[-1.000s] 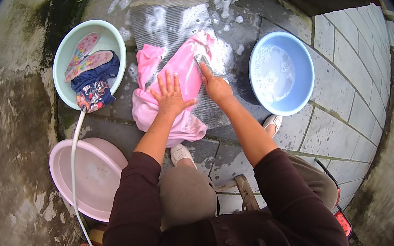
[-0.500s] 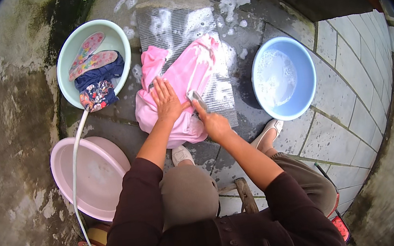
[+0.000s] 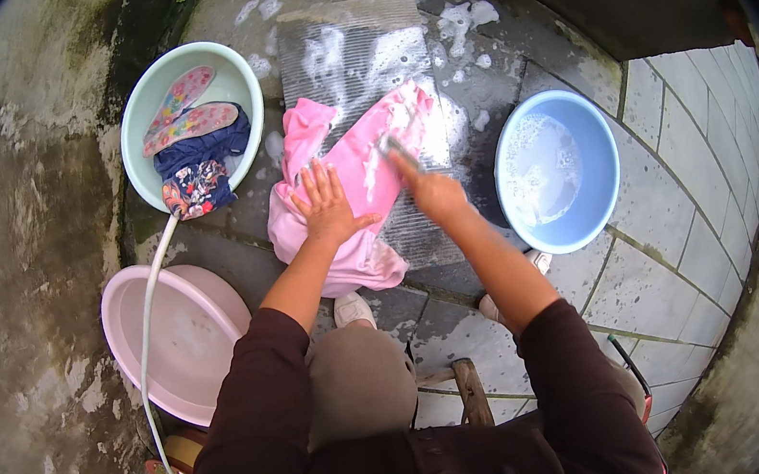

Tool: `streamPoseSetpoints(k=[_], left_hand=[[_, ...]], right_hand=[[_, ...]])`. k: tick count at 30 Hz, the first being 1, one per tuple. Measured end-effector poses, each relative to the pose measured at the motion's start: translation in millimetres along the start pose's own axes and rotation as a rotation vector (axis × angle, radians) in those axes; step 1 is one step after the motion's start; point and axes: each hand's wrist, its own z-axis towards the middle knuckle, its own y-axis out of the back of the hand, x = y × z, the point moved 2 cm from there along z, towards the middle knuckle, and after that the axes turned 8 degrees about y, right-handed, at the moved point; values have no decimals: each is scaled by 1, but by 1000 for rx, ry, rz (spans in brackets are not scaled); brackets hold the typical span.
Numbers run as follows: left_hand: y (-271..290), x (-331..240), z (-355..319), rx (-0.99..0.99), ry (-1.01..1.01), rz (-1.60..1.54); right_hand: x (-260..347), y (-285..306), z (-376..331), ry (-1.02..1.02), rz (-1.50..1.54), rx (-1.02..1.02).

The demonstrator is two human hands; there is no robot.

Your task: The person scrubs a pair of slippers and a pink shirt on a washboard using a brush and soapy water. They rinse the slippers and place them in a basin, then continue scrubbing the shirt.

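Note:
A pink garment (image 3: 353,171), streaked with white suds, is spread over a grey ridged washing slab (image 3: 427,240) on the ground. My left hand (image 3: 329,209) presses flat on the garment's middle, fingers stretched and apart. Closed round a small pale scrubbing brush (image 3: 385,144), my right hand (image 3: 438,196) is over the garment's right part. The brush is partly hidden by my fingers and blurred by motion. Foam also lies on the slab's upper part.
At the left, a pale green basin (image 3: 136,164) holds flowered insoles (image 3: 194,125) and dark blue cloth (image 3: 202,150). Below it, a pink basin (image 3: 173,353) is crossed by a white hose (image 3: 150,318). A blue basin (image 3: 566,238) with sudsy water stands right. Part of a wooden stool (image 3: 471,393) shows below.
My right hand has moved the brush up and right along the garment. My left hand stays pressed on it, with fingers spread wider. The whole view has shifted slightly.

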Motion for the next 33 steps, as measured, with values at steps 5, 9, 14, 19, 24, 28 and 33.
streamPoseSetpoints(k=[5,9,14,19,24,28,33], left_hand=[[-10,6,8,-128,-31,-25],[-7,6,-5,12,13,6],[1,-10,4,7,-11,12],[-3,10,9,-50,11,34],[-1,-7,3,-2,-10,-2],[-6,0,4,-39,-11,4],[-10,7,3,-68,4,57]], right_hand=[[-17,18,52,-87,63,-280],[40,-49,-26,105,20,62],[-36,31,58,-66,4,-277],[46,-41,-7,57,70,21],[14,1,34,7,-14,-54],[25,5,53,-81,124,-219],[57,-43,2,174,-30,65]])
